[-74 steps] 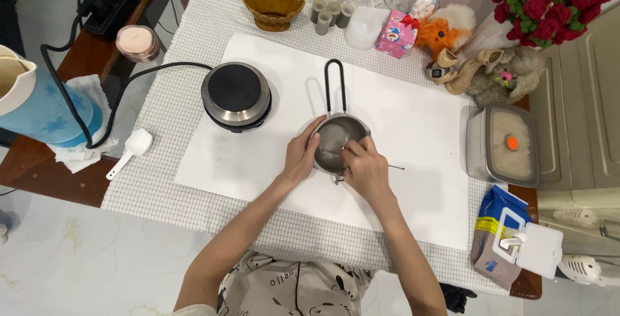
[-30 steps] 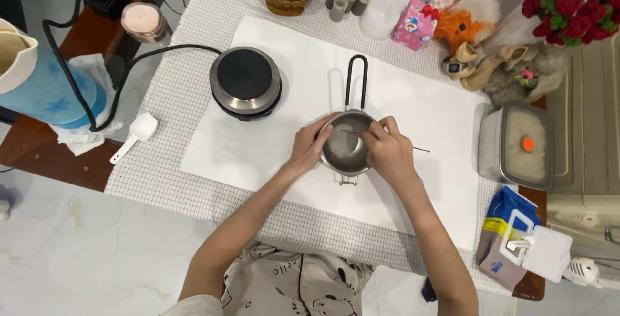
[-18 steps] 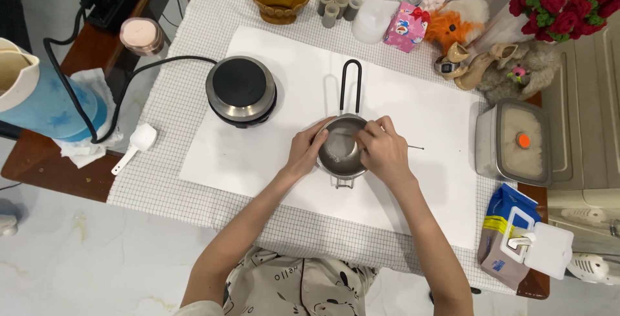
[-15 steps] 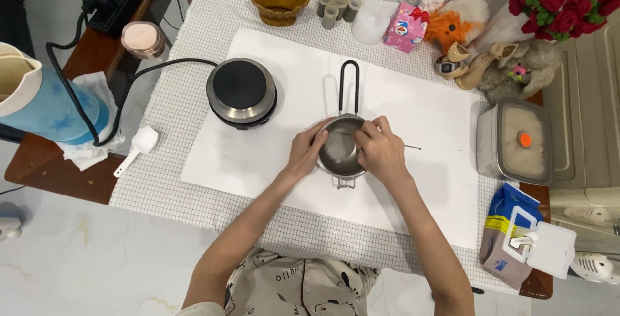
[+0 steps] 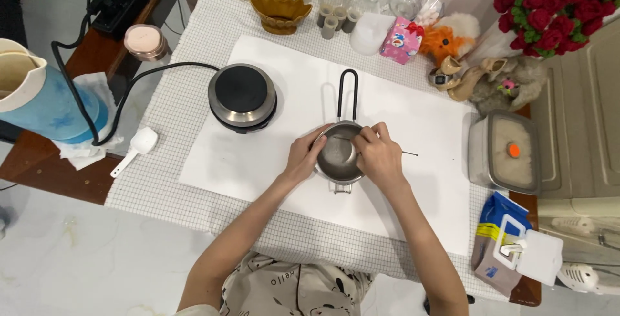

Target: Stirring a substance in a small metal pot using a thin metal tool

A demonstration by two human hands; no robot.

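A small steel pot (image 5: 338, 158) with a long black loop handle (image 5: 347, 93) stands on a white sheet (image 5: 258, 141) in the middle of the table. My left hand (image 5: 301, 156) cups the pot's left wall. Over the right rim, my right hand (image 5: 380, 158) pinches a thin stick that reaches into the pot; its dark tip (image 5: 411, 154) pokes out to the right of the hand. What lies in the pot's bottom is too small to tell.
A round electric hotplate (image 5: 242, 96) with a black cord sits to the left of the pot. A white scoop (image 5: 134, 148) and blue jug (image 5: 39, 96) are far left. A lidded clear box (image 5: 507, 151) and a blue pouch (image 5: 500, 238) stand at right. Glasses, toys and red flowers line the back.
My right hand has kept shifting around over the pot with the stick while the left stays on the pot's wall. The view has drifted slightly.
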